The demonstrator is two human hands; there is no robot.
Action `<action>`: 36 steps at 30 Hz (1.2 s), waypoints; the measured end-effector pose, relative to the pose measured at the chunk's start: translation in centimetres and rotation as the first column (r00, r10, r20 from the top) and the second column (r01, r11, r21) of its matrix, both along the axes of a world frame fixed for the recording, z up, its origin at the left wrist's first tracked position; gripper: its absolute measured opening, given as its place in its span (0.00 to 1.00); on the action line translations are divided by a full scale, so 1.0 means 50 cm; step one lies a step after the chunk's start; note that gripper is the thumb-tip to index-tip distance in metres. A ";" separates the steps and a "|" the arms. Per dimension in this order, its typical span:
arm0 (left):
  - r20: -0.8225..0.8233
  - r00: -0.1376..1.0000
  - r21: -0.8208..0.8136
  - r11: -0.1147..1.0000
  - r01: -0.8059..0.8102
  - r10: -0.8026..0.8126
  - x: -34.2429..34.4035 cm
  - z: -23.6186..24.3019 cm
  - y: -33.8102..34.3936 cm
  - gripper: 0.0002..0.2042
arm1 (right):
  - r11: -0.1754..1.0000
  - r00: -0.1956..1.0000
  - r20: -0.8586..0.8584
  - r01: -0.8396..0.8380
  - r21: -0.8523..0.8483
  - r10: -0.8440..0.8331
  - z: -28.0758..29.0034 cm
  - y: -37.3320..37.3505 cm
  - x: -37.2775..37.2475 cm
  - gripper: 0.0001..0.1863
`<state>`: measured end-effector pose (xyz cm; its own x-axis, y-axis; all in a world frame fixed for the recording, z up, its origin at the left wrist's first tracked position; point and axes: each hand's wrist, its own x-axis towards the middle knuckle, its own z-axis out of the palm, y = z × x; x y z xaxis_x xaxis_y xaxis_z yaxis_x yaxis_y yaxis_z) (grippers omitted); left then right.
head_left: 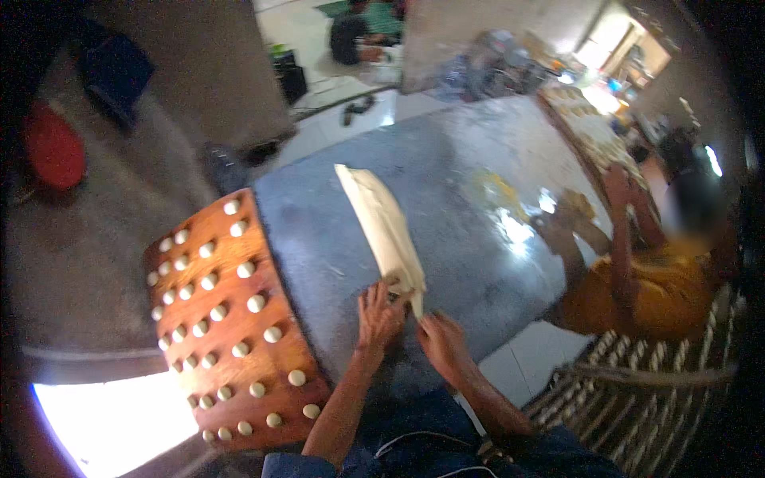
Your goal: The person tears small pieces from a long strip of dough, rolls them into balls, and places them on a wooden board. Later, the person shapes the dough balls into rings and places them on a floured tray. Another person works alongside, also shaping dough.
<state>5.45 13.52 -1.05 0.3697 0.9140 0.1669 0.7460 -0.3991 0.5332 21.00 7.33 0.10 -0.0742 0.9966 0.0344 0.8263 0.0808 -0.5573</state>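
Note:
A long, pale sheet of dough (386,231) lies folded lengthwise on the grey tabletop (319,207), running away from me. Its near end narrows to a thin tip. My left hand (381,317) is at the left side of this near end, its thumb and forefinger closed at the dough's edge and the other fingers loosely bent. The narrow tip is pinched in my right hand (443,342), whose fingers are curled closed around it.
To the left, a reddish wooden board (227,303) carries several small round dough balls (256,303). Across the table at right, a person in orange (645,291) reaches toward a board of dough pieces (590,131). A slatted woven seat (637,382) stands at lower right.

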 end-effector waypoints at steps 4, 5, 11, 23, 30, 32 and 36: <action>-0.027 0.995 0.052 0.994 -0.094 0.095 0.014 -0.020 -0.030 0.23 | 0.982 0.974 -0.178 -0.159 -0.103 0.139 0.039 -0.190 0.150 0.13; 0.000 0.996 0.104 0.991 -0.088 0.088 0.024 -0.027 -0.029 0.25 | 0.987 0.979 -0.146 -0.150 -0.058 0.140 -0.035 -0.191 0.208 0.15; -0.022 0.985 0.075 0.983 -0.168 0.170 0.033 -0.040 -0.039 0.28 | 0.986 0.960 0.230 -0.146 -0.081 0.161 -0.056 0.020 0.128 0.22; 0.008 0.975 0.076 0.973 -0.220 0.220 0.056 -0.035 -0.029 0.25 | 0.951 0.934 0.189 -0.309 0.007 0.302 -0.093 0.071 0.263 0.15; 0.027 0.975 0.067 0.972 -0.223 0.222 0.056 -0.038 -0.028 0.26 | 0.984 0.978 0.113 -0.177 0.000 0.176 -0.103 0.039 0.272 0.20; 0.049 0.974 0.069 0.973 -0.222 0.219 0.049 -0.042 -0.027 0.26 | 0.944 0.938 0.162 -0.321 0.080 0.305 -0.128 -0.001 0.308 0.20; 0.011 0.983 0.083 0.979 -0.185 0.185 0.045 -0.043 -0.049 0.28 | 0.984 0.971 0.222 -0.116 0.137 0.083 -0.136 0.055 0.381 0.19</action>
<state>7.69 11.10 -3.20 0.1953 0.9493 0.2464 0.8095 -0.2978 0.5059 40.04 10.10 -6.68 -0.1945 0.9688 0.1536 0.9090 0.2369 -0.3430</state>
